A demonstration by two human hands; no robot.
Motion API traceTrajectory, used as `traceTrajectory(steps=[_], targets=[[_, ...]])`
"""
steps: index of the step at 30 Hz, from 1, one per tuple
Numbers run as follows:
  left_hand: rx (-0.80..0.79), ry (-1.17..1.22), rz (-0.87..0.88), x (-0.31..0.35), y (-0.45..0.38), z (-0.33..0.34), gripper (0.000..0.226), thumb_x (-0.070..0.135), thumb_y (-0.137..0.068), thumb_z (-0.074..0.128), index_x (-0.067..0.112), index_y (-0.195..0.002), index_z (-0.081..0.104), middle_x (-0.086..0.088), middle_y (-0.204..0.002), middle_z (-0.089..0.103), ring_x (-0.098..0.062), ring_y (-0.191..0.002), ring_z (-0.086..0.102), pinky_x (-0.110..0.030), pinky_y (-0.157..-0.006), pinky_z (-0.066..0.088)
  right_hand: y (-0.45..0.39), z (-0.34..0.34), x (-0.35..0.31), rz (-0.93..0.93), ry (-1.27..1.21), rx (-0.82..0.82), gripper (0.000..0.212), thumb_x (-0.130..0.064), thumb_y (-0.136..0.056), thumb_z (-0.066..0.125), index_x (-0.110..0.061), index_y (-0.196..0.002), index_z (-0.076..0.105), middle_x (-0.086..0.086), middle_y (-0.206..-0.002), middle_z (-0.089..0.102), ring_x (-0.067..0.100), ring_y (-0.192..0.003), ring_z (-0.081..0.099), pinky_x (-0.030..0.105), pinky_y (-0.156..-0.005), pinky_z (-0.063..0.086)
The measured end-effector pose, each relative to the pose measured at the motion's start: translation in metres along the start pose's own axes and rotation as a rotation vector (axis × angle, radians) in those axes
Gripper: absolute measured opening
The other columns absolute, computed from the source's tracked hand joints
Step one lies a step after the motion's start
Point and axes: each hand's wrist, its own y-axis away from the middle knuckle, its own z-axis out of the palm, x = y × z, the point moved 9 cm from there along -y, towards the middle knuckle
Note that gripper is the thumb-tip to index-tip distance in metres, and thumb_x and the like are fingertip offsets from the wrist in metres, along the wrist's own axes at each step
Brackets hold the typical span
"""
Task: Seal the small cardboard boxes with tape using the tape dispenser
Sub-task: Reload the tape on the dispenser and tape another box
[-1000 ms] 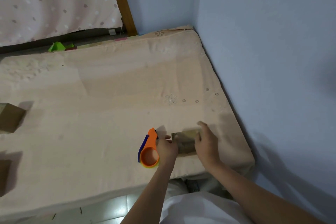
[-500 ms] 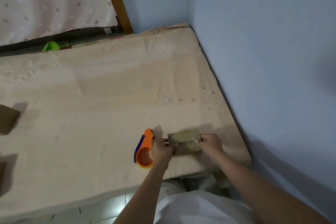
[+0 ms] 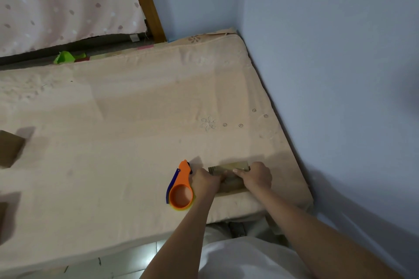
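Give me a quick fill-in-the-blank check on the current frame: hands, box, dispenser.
1. Both hands grip the small cardboard ____ near the mattress edge.
2. The tape dispenser beside the left hand is mostly ____ in colour.
3. The right hand is on the side of the box nearer the ____ wall.

Missing words: box; orange; blue

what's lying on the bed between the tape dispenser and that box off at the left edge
Nothing: in the head view, only bare sheet stretches from the orange tape dispenser to the cardboard box at the left edge.
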Motion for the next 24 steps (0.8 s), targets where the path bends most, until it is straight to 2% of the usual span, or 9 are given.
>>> traceTrajectory(steps=[3, 5, 7, 9, 14, 17, 20, 22, 24], targets=[[-0.04, 0.089, 0.011, -0.005, -0.006, -0.001, 0.053, 0.056, -0.07, 0.082, 0.01, -0.064, 0.056, -0.005, -0.064, 0.064, -0.021, -0.06, 0.059, -0.031, -0.054, 0.048, -0.007, 0.001, 0.003, -0.045, -0.002, -0.034, 0.043, -0.042, -0.088, 0.071, -0.015, -0.064, 0.049, -0.001, -0.061, 0.052, 0.013, -0.056, 0.048, 0.026, -0.045, 0.026], [-0.057, 0.169, 0.0, -0.011, -0.009, -0.001, 0.049, 0.046, -0.075, 0.082, 0.01, -0.06, 0.054, -0.005, -0.061, 0.061, -0.021, -0.057, 0.056, -0.032, -0.053, 0.042, -0.01, 0.001, 0.004, -0.076, 0.017, -0.051, 0.044, -0.038, -0.092, 0.067, -0.015, -0.06, 0.047, 0.0, -0.058, 0.051, 0.013, -0.055, 0.047, 0.026, -0.046, 0.027], [-0.073, 0.242, -0.008, -0.017, -0.009, -0.002, 0.042, 0.04, -0.078, 0.082, 0.007, -0.063, 0.062, -0.007, -0.066, 0.068, -0.027, -0.065, 0.066, -0.042, -0.06, 0.054, -0.012, 0.001, 0.006, -0.092, -0.002, -0.07, 0.045, -0.033, -0.095, 0.064, -0.015, -0.057, 0.046, 0.0, -0.057, 0.051, 0.015, -0.056, 0.048, 0.026, -0.046, 0.028], [-0.08, 0.279, -0.003, -0.019, -0.007, -0.004, 0.034, 0.037, -0.081, 0.081, 0.007, -0.069, 0.069, -0.01, -0.072, 0.072, -0.03, -0.075, 0.07, -0.049, -0.069, 0.058, -0.014, 0.003, 0.01, -0.082, -0.044, -0.089, 0.046, -0.028, -0.097, 0.061, -0.015, -0.056, 0.045, 0.0, -0.058, 0.051, 0.016, -0.058, 0.049, 0.026, -0.047, 0.029], [-0.059, 0.328, 0.024, -0.015, 0.007, -0.007, 0.035, 0.039, -0.088, 0.072, 0.005, -0.081, 0.069, -0.01, -0.077, 0.07, -0.024, -0.072, 0.064, -0.038, -0.062, 0.054, -0.015, 0.003, 0.016, -0.037, -0.123, -0.108, 0.045, -0.025, -0.102, 0.052, -0.012, -0.059, 0.048, 0.002, -0.063, 0.053, 0.023, -0.067, 0.055, 0.025, -0.047, 0.033], [-0.089, 0.305, 0.054, -0.002, 0.022, -0.003, 0.038, 0.038, -0.077, 0.084, 0.014, -0.08, 0.054, 0.0, -0.079, 0.058, -0.015, -0.074, 0.058, -0.03, -0.064, 0.051, -0.007, 0.01, 0.009, -0.099, -0.052, -0.132, 0.039, -0.047, -0.091, 0.066, -0.011, -0.079, 0.06, -0.002, -0.073, 0.058, 0.022, -0.076, 0.059, 0.028, -0.051, 0.034], [-0.068, 0.223, 0.089, 0.006, 0.03, -0.004, 0.044, 0.031, -0.07, 0.089, 0.019, -0.078, 0.048, 0.006, -0.08, 0.052, -0.013, -0.074, 0.053, -0.035, -0.075, 0.055, 0.0, 0.014, 0.005, -0.146, 0.027, -0.082, 0.05, -0.05, -0.075, 0.081, -0.011, -0.098, 0.06, -0.003, -0.087, 0.055, 0.022, -0.091, 0.06, 0.028, -0.063, 0.035], [-0.058, 0.216, 0.084, 0.001, 0.025, -0.005, 0.039, 0.029, -0.069, 0.09, 0.02, -0.072, 0.052, 0.005, -0.075, 0.057, -0.015, -0.072, 0.058, -0.038, -0.076, 0.058, 0.0, 0.012, 0.006, -0.14, 0.02, -0.066, 0.043, -0.046, -0.077, 0.081, -0.013, -0.096, 0.061, -0.003, -0.087, 0.056, 0.022, -0.091, 0.06, 0.027, -0.062, 0.035], [-0.084, 0.273, 0.053, -0.008, 0.018, -0.006, 0.029, 0.024, -0.071, 0.089, 0.012, -0.084, 0.066, 0.001, -0.078, 0.066, -0.017, -0.076, 0.065, -0.042, -0.075, 0.06, -0.005, 0.01, 0.008, -0.136, 0.005, -0.103, 0.028, -0.039, -0.082, 0.078, -0.017, -0.083, 0.06, -0.004, -0.08, 0.059, 0.02, -0.082, 0.06, 0.027, -0.054, 0.035]])
